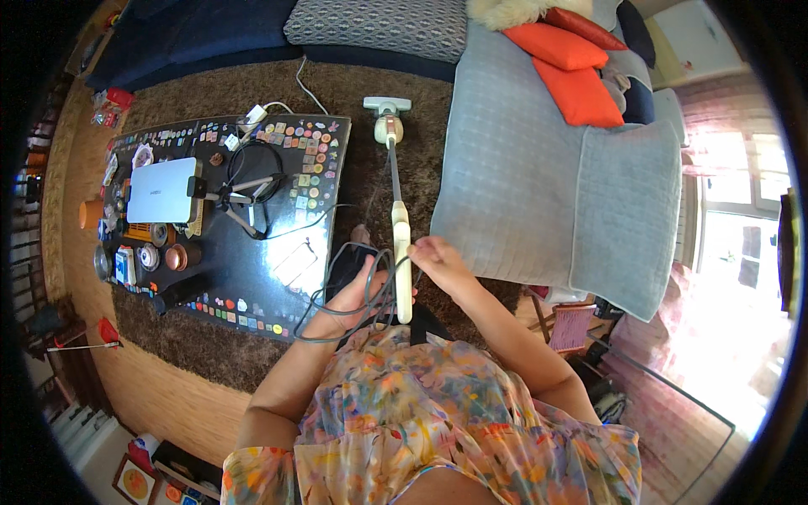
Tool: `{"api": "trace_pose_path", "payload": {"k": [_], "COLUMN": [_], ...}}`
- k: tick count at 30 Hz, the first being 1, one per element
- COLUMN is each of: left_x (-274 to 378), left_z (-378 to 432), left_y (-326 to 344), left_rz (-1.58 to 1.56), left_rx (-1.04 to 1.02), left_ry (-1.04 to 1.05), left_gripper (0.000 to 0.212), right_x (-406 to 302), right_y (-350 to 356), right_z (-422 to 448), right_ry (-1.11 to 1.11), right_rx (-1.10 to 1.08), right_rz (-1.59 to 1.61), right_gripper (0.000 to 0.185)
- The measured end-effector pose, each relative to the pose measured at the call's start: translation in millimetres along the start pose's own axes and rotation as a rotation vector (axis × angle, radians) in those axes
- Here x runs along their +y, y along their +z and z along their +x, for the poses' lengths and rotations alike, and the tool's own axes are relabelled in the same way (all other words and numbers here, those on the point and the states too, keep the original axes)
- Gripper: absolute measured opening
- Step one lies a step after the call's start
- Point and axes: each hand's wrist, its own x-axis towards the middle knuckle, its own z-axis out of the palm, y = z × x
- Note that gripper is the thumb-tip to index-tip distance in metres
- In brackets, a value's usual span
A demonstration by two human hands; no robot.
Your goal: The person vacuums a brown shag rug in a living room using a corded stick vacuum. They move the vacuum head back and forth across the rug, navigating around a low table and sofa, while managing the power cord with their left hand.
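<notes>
An upright stick vacuum cleaner [396, 177] stands before me, its white floor head on the brown carpet and its cream handle [403, 271] near my waist. My left hand [361, 295] is around the handle from behind; fingertips show at its right side. Loops of grey power cord [334, 311] hang over that hand and across the handle. On the other side, my right hand [439, 257] has thumb and fingers together by the handle, where the cord passes. Its exact grip on the cord is partly hidden.
A dark low table [233, 265] on the left carries a silver laptop [163, 190], a small tripod [243, 196], a black cable and jars. To the right is a sofa with a grey quilted cover [511, 177] and orange cushions [577, 91]. Brown carpet [208, 341] surrounds the table.
</notes>
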Motion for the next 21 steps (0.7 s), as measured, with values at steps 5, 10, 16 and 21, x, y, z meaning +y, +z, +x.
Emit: {"api": "trace_pose_path", "payload": {"k": [5,10,16,21], "left_x": [-23.5,-7.7,-1.7,9.4], "left_z": [19.2,-32.5,-67.4,-95.8], "left_y": [-4.3,-1.4,-2.7,-25.9], "left_rz": [0.46,0.422,0.248,0.003], "left_rx": [-0.062,-0.172,-0.203,-0.101], "left_ry": [0.016,0.029,0.073,0.316], "left_gripper": [0.073,0.076,0.032,0.035], "right_x": [24.4,23.8,120.9,137.8], "right_y": [15.2,-34.8,-62.4,-55.9], "right_z": [24.7,1.1,-36.9,-95.9], "right_ry": [0.418,0.562,0.604,0.513], "right_rx": [-0.244,-0.177,0.092,0.222], "right_rz": [0.521,0.663,0.96,0.431], "right_gripper": [0.031,0.025,0.014,0.014]}}
